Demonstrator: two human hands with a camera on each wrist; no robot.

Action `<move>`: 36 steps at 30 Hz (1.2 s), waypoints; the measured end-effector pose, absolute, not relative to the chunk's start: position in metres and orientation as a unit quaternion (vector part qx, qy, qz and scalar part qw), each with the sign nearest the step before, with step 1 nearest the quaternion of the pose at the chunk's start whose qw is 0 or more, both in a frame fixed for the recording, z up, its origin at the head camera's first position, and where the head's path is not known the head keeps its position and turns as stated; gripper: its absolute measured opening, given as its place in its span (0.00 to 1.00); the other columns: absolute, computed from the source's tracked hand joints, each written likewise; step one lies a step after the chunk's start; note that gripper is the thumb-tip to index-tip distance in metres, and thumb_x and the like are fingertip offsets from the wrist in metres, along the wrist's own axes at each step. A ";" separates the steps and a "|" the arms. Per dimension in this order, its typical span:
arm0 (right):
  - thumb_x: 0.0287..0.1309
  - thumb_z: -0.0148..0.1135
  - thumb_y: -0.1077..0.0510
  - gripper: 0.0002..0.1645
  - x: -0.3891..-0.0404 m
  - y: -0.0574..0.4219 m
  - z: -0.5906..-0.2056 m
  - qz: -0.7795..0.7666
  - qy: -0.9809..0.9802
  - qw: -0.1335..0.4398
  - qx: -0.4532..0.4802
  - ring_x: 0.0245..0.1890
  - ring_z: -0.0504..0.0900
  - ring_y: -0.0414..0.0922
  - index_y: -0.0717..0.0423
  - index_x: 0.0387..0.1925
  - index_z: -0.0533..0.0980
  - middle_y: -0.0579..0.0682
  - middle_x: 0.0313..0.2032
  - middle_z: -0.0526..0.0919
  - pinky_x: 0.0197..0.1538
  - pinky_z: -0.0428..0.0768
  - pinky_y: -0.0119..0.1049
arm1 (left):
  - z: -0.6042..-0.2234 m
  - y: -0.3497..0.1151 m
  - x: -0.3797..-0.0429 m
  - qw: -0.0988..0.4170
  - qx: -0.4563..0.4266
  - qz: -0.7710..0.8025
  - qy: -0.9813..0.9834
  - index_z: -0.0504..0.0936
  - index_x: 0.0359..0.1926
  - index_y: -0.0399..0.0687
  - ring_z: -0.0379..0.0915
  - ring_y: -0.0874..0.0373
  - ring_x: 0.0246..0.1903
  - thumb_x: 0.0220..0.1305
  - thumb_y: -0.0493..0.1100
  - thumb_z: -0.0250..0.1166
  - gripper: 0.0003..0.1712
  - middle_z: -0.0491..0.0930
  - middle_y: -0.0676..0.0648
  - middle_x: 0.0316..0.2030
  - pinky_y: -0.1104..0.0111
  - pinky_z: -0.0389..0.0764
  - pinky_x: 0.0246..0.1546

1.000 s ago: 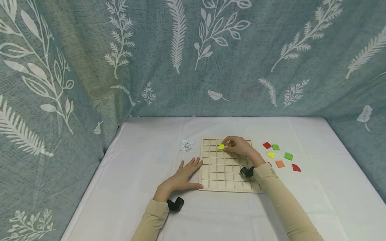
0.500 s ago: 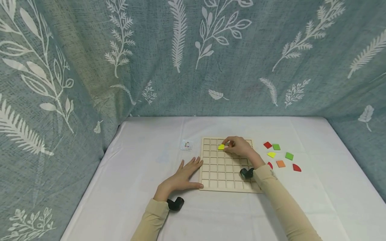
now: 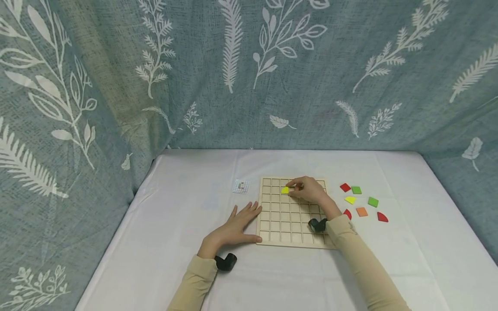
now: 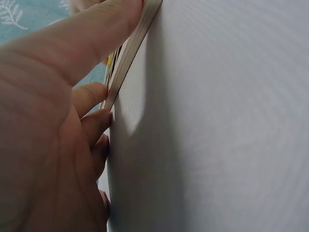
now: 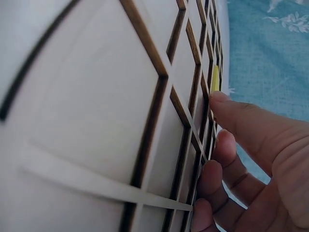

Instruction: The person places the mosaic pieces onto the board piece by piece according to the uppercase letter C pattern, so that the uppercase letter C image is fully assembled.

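A: Step in hand?

B: Placing a yellow piece point(image 3: 285, 190) on the board point(image 3: 275, 226), I judge. The piece is at a cell in the board's second row from the far edge, third column from the left. Whether it sits flush, I can't tell.

A: Your right hand point(image 3: 309, 190)?

B: Above the board's far half. Fingers curled, thumb and index finger pinching the yellow piece at its right side. How firmly, can't tell; from the wrist, only my thumb tip beside a yellow sliver shows.

A: The left hand point(image 3: 233, 231)?

B: Spread flat, grasping nothing. Thumb and index finger touch the board's left edge. I take it as steadying.

A: Next move calls for?

B: My reading: a light, level press, then a clean let-go so nothing drags. Afterwards, probably a check of the printed card point(image 3: 241, 186), left of the board near its far corner, and a choice among shapes right of the board: green squares point(image 3: 373, 202), red square point(image 3: 345, 187), orange square point(image 3: 362, 211), spare yellow piece point(image 3: 350, 200), red quarter-rounds point(image 3: 382, 217).
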State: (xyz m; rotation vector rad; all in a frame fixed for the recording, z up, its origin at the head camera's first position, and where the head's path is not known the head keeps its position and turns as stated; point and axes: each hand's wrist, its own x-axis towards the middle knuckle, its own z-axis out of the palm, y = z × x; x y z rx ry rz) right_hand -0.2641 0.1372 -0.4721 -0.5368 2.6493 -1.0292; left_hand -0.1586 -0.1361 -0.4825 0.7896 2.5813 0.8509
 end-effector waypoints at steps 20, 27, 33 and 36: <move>0.57 0.63 0.56 0.18 -0.255 0.148 -0.470 -0.399 0.892 0.120 -0.174 0.20 0.68 0.42 0.55 0.49 0.79 0.49 0.26 0.76 0.25 0.70 0.33 | -0.485 -0.137 -0.159 0.160 0.270 0.299 0.901 0.50 0.72 0.45 0.33 0.48 0.72 0.54 0.58 0.65 0.51 0.43 0.44 0.72 0.46 0.27 0.69; 0.58 0.62 0.57 0.19 -0.249 0.159 -0.463 -0.405 0.893 0.095 -0.172 0.22 0.67 0.44 0.57 0.51 0.78 0.51 0.25 0.74 0.24 0.67 0.34 | -0.487 -0.139 -0.157 0.140 0.284 0.319 0.893 0.51 0.71 0.45 0.34 0.48 0.72 0.55 0.60 0.64 0.51 0.45 0.43 0.72 0.48 0.25 0.69; 0.58 0.62 0.56 0.19 -0.246 0.171 -0.463 -0.394 0.904 0.081 -0.144 0.24 0.67 0.44 0.55 0.51 0.78 0.50 0.26 0.72 0.25 0.67 0.33 | -0.486 -0.139 -0.156 0.139 0.285 0.317 0.894 0.50 0.71 0.45 0.34 0.48 0.72 0.55 0.60 0.64 0.51 0.45 0.43 0.72 0.48 0.26 0.69; 0.58 0.62 0.55 0.20 -0.244 0.179 -0.465 -0.391 0.908 0.067 -0.137 0.22 0.65 0.44 0.55 0.52 0.77 0.50 0.26 0.71 0.23 0.66 0.33 | -0.485 -0.138 -0.157 0.153 0.275 0.306 0.898 0.50 0.72 0.45 0.33 0.49 0.72 0.54 0.58 0.66 0.51 0.44 0.44 0.72 0.48 0.26 0.69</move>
